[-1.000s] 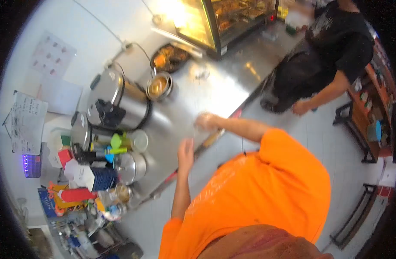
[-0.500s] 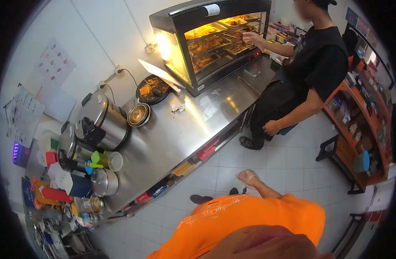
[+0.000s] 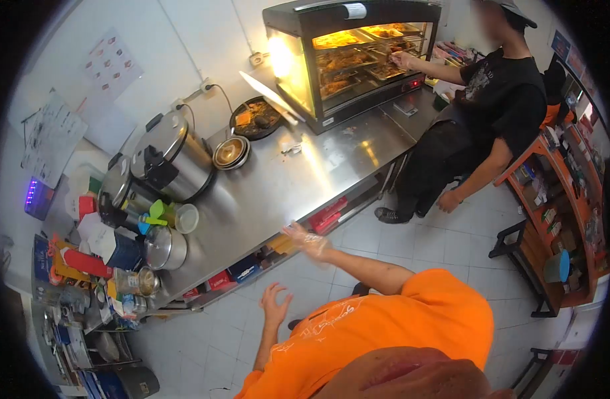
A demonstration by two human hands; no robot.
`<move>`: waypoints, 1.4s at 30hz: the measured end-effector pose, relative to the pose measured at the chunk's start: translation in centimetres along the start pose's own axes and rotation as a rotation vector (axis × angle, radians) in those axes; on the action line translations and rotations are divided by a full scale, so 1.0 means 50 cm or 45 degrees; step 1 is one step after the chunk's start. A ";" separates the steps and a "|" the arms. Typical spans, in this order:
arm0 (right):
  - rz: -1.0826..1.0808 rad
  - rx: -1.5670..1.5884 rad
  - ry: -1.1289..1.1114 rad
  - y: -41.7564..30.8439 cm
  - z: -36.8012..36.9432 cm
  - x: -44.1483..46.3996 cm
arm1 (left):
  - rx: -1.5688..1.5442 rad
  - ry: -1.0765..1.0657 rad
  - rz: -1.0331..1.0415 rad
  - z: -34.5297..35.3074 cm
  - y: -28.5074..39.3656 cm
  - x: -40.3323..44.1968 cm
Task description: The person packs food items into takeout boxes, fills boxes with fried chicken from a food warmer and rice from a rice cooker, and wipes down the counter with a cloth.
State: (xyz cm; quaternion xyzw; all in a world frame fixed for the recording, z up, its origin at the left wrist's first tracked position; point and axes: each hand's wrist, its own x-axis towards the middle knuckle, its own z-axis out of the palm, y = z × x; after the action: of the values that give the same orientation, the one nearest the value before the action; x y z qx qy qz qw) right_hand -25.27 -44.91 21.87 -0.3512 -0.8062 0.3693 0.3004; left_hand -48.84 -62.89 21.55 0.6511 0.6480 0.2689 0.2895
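Observation:
My right hand (image 3: 309, 242), in a clear plastic glove, reaches out by the front edge of the steel counter (image 3: 252, 206). Its fingers are stretched and nothing shows in them; whether it touches the edge I cannot tell. Bare and lower down, my left hand (image 3: 275, 303) hovers in front of the counter with its fingers apart, holding nothing. Further along the counter are nested metal bowls (image 3: 231, 153), a dark pan of food (image 3: 257, 118) and a crumpled scrap (image 3: 291, 150). A lidded pot (image 3: 165, 248) stands on the left part.
Large steel cookers (image 3: 172, 156) line the wall. A lit food warmer (image 3: 358, 63) with trays of food stands at the far end. A co-worker in black (image 3: 494, 100) stands there, one gloved hand (image 3: 403, 60) at the trays. An orange shelf (image 3: 554, 199) and a bench (image 3: 527, 266) are on the right.
My right hand has risen from low at my side to the counter edge. My left hand has come into view. The co-worker's hand has moved closer to the trays, and my view has shifted.

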 end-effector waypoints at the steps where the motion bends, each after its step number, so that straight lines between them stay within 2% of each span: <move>1: 0.032 -0.045 0.036 -0.048 0.056 0.040 | 0.125 0.079 0.079 -0.034 0.064 -0.007; 2: 0.064 -0.089 0.071 -0.098 0.112 0.081 | 0.251 0.157 0.151 -0.075 0.130 -0.024; 3: 0.116 0.099 0.202 -0.193 0.162 0.096 | 0.381 0.233 0.211 -0.114 0.148 -0.036; 4: 0.169 0.292 0.321 -0.264 0.223 0.112 | 0.414 0.361 0.235 -0.149 0.121 -0.044; 6: 0.076 0.539 0.361 -0.320 0.360 0.167 | 0.490 0.639 0.224 -0.207 0.047 -0.088; 7: 0.040 0.676 0.345 -0.337 0.437 0.189 | 0.500 0.668 0.232 -0.236 -0.013 -0.114; 8: -0.025 0.307 0.355 -0.284 0.546 0.225 | 0.512 0.703 0.217 -0.271 -0.072 -0.147; 9: 0.024 0.391 0.326 -0.316 0.576 0.243 | 0.473 0.714 0.199 -0.311 -0.107 -0.175; 12: 0.369 0.970 0.087 -0.456 0.630 0.287 | 0.424 0.683 0.112 -0.420 -0.174 -0.249; 14: 0.498 1.312 -0.062 -0.484 0.696 0.301 | 0.373 0.703 -0.056 -0.479 -0.180 -0.285; 15: 0.653 1.367 -0.108 -0.531 0.689 0.316 | 0.353 0.694 -0.102 -0.505 -0.189 -0.297; 18: 0.584 1.037 -0.144 -0.473 0.736 0.355 | 0.198 0.602 -0.298 -0.537 -0.311 -0.331; 21: 0.632 0.866 -0.142 -0.395 0.774 0.418 | 0.182 0.647 -0.382 -0.564 -0.466 -0.351; 22: 0.587 0.832 -0.103 -0.380 0.787 0.446 | 0.115 0.706 -0.437 -0.597 -0.478 -0.351; 24: 0.522 0.759 -0.031 -0.362 0.825 0.525 | -0.010 0.837 -0.541 -0.673 -0.489 -0.342; 28: 0.540 0.595 -0.001 -0.355 0.934 0.736 | -0.003 0.766 -0.551 -0.776 -0.639 -0.339; 30: 0.578 0.576 -0.041 -0.398 1.017 0.852 | 0.009 0.804 -0.569 -0.843 -0.697 -0.336; 32: 0.618 0.616 -0.098 -0.503 1.092 0.958 | -0.117 0.846 -0.588 -0.924 -0.741 -0.334; 34: -0.180 0.213 -0.074 -0.543 1.190 1.077 | -0.150 0.933 -0.618 -1.017 -0.792 -0.317; 36: -0.032 0.368 -0.298 -0.640 1.247 1.166 | -0.128 1.035 -0.688 -1.071 -0.825 -0.306; 39: -0.156 0.356 -0.307 -0.829 1.245 1.191 | -0.210 1.070 -0.759 -1.120 -0.894 -0.283; 42: -0.143 0.200 -0.355 -0.807 1.293 1.206 | -0.269 0.985 -0.673 -1.149 -0.992 -0.264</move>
State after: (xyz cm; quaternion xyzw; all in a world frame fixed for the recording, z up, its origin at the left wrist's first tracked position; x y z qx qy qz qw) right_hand -121.78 -41.62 32.64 -0.2265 -0.8271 0.4590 0.2320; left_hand -124.86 -74.83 25.41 0.2834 0.8207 0.4730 0.1501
